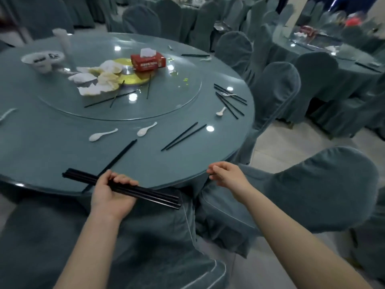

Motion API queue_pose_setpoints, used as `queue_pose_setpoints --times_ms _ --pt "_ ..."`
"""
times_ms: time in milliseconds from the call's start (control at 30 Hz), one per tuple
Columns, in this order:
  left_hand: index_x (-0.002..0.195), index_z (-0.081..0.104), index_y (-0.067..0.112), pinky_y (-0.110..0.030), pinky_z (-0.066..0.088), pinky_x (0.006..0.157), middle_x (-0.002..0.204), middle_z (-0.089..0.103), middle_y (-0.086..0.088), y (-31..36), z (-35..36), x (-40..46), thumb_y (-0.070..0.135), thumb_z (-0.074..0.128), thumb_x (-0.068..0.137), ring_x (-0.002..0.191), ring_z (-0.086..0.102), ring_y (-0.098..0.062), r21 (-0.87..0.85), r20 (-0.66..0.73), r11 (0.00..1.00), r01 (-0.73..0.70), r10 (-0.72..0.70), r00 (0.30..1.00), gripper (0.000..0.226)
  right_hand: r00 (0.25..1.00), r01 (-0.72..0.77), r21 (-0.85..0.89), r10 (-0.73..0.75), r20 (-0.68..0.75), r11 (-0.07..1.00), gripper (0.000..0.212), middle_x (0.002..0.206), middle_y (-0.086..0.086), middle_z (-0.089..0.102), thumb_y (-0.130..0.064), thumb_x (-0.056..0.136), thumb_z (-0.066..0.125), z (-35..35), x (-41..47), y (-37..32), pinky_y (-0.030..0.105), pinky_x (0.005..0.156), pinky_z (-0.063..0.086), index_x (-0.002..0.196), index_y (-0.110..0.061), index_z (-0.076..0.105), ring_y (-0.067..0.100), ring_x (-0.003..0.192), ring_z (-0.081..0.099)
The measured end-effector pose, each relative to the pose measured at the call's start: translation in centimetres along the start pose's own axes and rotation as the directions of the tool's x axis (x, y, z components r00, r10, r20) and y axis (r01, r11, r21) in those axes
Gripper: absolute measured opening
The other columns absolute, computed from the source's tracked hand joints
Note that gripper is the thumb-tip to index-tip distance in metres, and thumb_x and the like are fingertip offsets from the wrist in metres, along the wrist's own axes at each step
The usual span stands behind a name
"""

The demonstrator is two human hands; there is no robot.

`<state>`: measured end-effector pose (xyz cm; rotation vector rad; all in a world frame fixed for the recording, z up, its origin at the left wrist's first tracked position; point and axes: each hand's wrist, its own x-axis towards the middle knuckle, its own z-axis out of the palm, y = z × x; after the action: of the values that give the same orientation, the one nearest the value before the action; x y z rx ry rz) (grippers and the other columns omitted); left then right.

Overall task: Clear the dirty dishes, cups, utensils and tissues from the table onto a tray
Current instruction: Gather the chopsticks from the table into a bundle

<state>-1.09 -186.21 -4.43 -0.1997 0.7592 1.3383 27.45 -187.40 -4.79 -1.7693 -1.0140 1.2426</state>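
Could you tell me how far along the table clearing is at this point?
Partly done: no plates are visible on the table. In hand: the left hand holds a bundle of black chopsticks in its grip; the right hand is empty. Left: loose chopsticks, white spoons, crumpled tissues, a red tissue box and paper cups. No tray is visible.

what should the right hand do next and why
Probably reach the right hand forward to the chopstick pair lying loose just ahead of it. That hand is empty, at the table edge, while the left hand already holds a bundle of chopsticks. No tray is in view, so gathering more first seems sensible.
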Motion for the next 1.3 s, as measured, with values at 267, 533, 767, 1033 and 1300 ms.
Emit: queue_pose_setpoints --times_ms 267,533,767,1033,1300 --pt "0.066 0.039 0.021 -0.022 0.032 0.062 0.047 0.038 0.009 -2.3 -0.2 6.4 0.029 0.04 0.095 0.037 0.04 -0.008 -0.044 -0.216 0.985 -0.168 0.155 0.964 0.03 0.948 0.308 -0.61 -0.187 0.256 0.73 0.03 0.12 -0.001 0.063 -0.013 0.091 0.054 0.9 17.6 0.4 0.017 0.081 0.04 0.12 -0.017 0.062 0.011 0.097 0.058" --pt "0.065 0.041 0.021 -0.023 0.032 0.063 0.05 0.04 0.009 -5.9 1.4 8.9 0.03 0.041 0.095 0.04 0.042 -0.008 -0.065 -0.366 0.94 -0.336 0.291 0.884 0.031 0.812 0.582 -0.785 -0.217 0.542 0.212 0.068 0.158 0.001 0.018 0.004 0.088 0.043 2.0 32.1 -1.4 0.038 0.109 0.031 0.15 -0.018 0.024 0.028 0.14 0.024" --pt "0.066 0.043 0.021 -0.023 0.033 0.062 0.051 0.04 0.01 -8.8 1.9 7.5 0.029 0.042 0.094 0.04 0.043 -0.008 -0.195 -0.487 0.892 -0.408 0.273 0.83 0.03 0.749 0.656 -0.749 -0.198 0.632 0.094 0.041 0.127 0.012 0.053 -0.022 0.091 0.06 3.9 36.0 -1.4 0.041 0.095 0.043 0.131 -0.016 0.053 0.034 0.12 0.043" --pt "0.065 0.044 0.021 -0.024 0.033 0.06 0.053 0.039 0.009 -8.3 1.7 3.8 0.028 0.044 0.094 0.041 0.041 -0.009 -0.242 -0.491 0.848 -0.472 0.313 0.813 0.03 0.745 0.659 -0.746 -0.048 0.665 -0.101 0.024 0.12 0.012 0.053 -0.026 0.096 0.05 4.7 34.7 -1.2 0.04 0.092 0.043 0.114 -0.012 0.058 0.031 0.118 0.043" --pt "0.065 0.043 0.02 -0.024 0.034 0.059 0.051 0.04 0.009 -6.6 0.0 0.2 0.028 0.044 0.095 0.041 0.041 -0.009 -0.235 -0.458 0.841 -0.487 0.346 0.819 0.031 0.581 0.811 -0.58 -0.221 0.783 0.073 0.008 0.106 0.013 0.054 -0.017 0.097 0.038 10.6 25.7 -1.4 0.038 0.067 0.039 0.102 -0.013 0.043 0.032 0.088 0.052"
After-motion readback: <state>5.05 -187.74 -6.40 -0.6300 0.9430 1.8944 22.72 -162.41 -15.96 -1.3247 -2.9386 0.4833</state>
